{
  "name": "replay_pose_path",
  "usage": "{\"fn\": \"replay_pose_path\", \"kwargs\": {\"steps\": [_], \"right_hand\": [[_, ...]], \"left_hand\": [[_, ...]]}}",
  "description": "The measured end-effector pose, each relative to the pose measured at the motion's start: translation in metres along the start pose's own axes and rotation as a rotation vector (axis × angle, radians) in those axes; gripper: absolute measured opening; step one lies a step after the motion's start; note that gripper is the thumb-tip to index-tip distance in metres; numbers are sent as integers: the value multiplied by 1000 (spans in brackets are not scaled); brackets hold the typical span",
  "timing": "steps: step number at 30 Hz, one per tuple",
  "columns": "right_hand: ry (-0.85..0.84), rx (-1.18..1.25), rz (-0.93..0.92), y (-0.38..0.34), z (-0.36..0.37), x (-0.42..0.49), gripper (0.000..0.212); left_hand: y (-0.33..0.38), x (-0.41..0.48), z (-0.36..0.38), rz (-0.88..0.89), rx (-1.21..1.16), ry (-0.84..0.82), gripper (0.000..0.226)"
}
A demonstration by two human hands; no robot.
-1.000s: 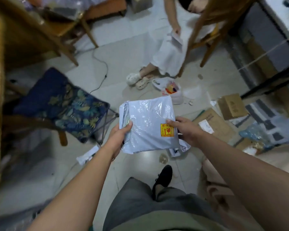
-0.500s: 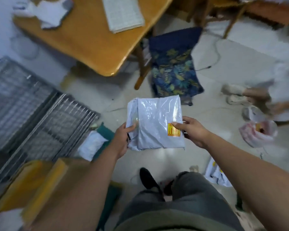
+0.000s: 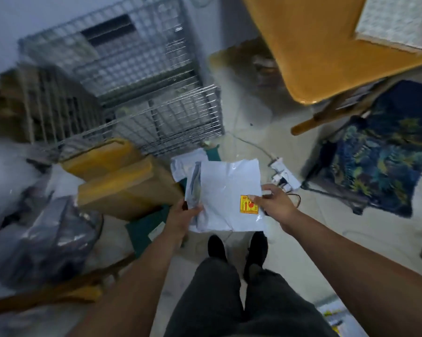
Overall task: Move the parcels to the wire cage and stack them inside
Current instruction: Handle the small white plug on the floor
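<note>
A person's left hand [image 3: 180,215] and right hand [image 3: 275,203], set apart, grip opposite edges of a flat, white plastic mailer parcel [image 3: 227,186] held level in the air at frame centre. The left thumb lies over its folded grey edge. The right thumb presses beside a yellow and red warning sticker [image 3: 247,204].

Below the parcel, at six o'clock, stand the person's black shoes [image 3: 216,246] on pale floor tiles. At eleven o'clock from the parcel rises the grey wire cage [image 3: 137,76], well apart from it; the view there is blurred and its contents cannot be made out. Tan cardboard boxes [image 3: 122,181] sit at nine o'clock, just beside the left hand, on a dark green sheet [image 3: 142,229]. Another white mailer [image 3: 183,164] lies on the floor at ten o'clock. Crumpled grey plastic bags [image 3: 47,239] fill the eight o'clock corner.

A white power strip [image 3: 283,173] lies at two o'clock, near the right hand. Further out, a blue leaf-patterned cushion [image 3: 380,152] occupies three o'clock, under an orange wooden table [image 3: 326,45] at one o'clock.
</note>
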State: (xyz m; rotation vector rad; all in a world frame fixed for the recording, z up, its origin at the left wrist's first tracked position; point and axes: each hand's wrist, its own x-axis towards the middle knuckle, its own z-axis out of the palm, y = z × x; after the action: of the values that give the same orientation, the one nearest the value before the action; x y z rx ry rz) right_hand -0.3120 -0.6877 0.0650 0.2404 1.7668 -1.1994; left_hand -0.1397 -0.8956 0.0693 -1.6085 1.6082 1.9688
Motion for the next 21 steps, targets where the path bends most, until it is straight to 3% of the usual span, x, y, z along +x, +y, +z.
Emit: {"fn": "replay_pose_path", "kwargs": {"steps": [10, 14, 21], "right_hand": [[-145, -341, 64, -24, 97, 80, 42], [-122, -465, 109, 1, 132, 123, 48], [-138, -536, 199, 80, 174, 225, 44]], "left_hand": [[-52, 59, -68, -139, -112, 100, 42], [-93, 101, -84, -209, -57, 8, 48], [-163, 211, -101, -245, -1, 60, 67]]}}
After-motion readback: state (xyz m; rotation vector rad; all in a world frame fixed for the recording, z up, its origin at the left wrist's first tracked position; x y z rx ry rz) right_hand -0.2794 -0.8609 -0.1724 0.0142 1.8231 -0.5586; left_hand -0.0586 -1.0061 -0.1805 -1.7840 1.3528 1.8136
